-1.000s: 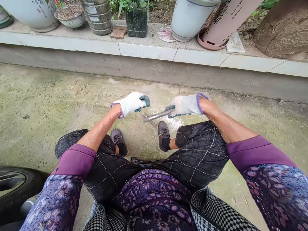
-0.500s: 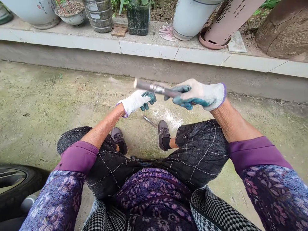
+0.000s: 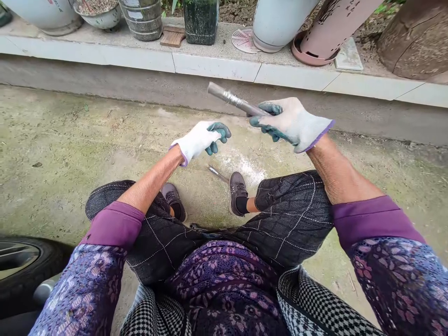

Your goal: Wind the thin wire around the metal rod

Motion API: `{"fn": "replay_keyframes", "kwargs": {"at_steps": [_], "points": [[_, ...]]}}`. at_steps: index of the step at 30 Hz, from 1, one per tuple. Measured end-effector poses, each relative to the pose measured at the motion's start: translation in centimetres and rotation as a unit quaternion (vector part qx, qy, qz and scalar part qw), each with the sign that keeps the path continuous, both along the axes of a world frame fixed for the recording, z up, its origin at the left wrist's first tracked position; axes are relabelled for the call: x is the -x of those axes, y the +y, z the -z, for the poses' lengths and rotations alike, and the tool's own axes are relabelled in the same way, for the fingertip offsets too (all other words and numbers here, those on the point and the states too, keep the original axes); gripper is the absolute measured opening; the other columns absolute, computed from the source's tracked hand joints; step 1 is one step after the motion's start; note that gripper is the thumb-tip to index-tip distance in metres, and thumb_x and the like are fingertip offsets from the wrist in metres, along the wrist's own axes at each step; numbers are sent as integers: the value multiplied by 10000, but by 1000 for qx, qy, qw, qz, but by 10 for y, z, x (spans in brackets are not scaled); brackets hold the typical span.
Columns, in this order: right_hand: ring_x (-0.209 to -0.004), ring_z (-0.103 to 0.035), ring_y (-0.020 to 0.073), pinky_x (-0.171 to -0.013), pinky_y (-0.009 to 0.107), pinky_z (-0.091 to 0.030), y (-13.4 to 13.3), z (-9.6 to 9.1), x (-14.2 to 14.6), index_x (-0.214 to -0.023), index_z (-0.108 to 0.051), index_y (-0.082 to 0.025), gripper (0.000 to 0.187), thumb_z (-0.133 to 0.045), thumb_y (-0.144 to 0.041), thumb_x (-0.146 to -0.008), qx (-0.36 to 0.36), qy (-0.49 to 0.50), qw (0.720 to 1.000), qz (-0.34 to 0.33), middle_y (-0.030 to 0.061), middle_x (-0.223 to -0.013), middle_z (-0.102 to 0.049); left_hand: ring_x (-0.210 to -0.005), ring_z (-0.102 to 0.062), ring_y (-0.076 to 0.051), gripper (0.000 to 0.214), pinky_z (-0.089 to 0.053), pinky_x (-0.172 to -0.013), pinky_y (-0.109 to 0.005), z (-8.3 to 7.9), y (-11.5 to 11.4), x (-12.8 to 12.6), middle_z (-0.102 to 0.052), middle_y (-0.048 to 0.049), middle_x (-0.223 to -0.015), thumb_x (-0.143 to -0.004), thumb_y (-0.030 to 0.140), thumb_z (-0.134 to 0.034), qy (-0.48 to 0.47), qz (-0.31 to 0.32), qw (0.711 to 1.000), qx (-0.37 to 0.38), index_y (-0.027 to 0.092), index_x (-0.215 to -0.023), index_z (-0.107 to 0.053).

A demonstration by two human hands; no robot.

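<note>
Concrete ground (image 3: pixel 70 140), stained green in patches, runs up to a low tiled ledge (image 3: pixel 217 70) that carries pots and buckets along its far edge. The person sits with knees apart, both hands in white work gloves with dark green coated fingers. The right hand (image 3: pixel 290 123) is closed around one end of a grey metal rod (image 3: pixel 233 99), which it holds raised in the air in front of the ledge; the free end of the rod points up and to the left. The left hand (image 3: pixel 201 137) holds nothing: its fingers are loosely curled and it hangs over the ground between the knees, near the right hand but apart from it and from the rod. A second, thinner metal piece (image 3: pixel 217 174) lies flat on the ground just beside the toe of the right shoe (image 3: pixel 238 186), next to a pale powdery patch on the concrete. Judging from this, the rod is picked up and in hand, while the thin piece on the ground lies untouched and the left hand has not yet joined the work. A car tyre (image 3: pixel 24 275) shows at the lower left corner.
</note>
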State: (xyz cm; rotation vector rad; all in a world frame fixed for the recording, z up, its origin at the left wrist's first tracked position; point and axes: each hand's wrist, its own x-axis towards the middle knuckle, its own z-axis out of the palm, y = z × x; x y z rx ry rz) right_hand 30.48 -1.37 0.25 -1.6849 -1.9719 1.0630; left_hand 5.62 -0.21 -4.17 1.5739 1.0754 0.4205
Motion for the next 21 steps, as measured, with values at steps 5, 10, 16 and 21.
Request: {"fn": "replay_keyframes", "kwargs": {"at_steps": [5,10,16,21], "points": [[-453,-402,90,-366,247,-331,-20,-16,4,-1208,-653,-170,617,-733,-611,-784,103,210,970,-72,-36,-590,-468,-545,-605,-72,175,-466,-520,-211,4,3,-4,-708,-57,-864,-925,168,-514,-19,-1,1000,16,137,-940,-685],[-457,-440,69,-400,228,-321,-17,-1,3,-1032,-734,-160,453,-802,-489,-728,200,35,959,-197,-38,-596,-555,-570,-577,-57,122,-467,-569,-197,-12,13,-7,-657,-42,-765,-923,116,-542,-44,-71,995,-48,115,-841,-634],[-482,-406,104,-443,274,-278,6,17,-5,-857,-724,-181,129,-727,-293,-793,42,-272,960,-41,-10,-557,-514,-505,-538,-60,116,-419,-500,-202,-27,6,-18,-628,-27,-691,-866,110,-590,17,9,999,-37,120,-884,-705],[-507,-408,105,-414,249,-352,0,-8,-19,-974,-661,-206,241,-720,-393,-835,-16,61,985,162,-20,-608,-484,-494,-550,-63,259,-428,-509,-212,-22,-6,-30,-655,-28,-724,-851,75,-551,21,50,998,-4,136,-1018,-739]]}}
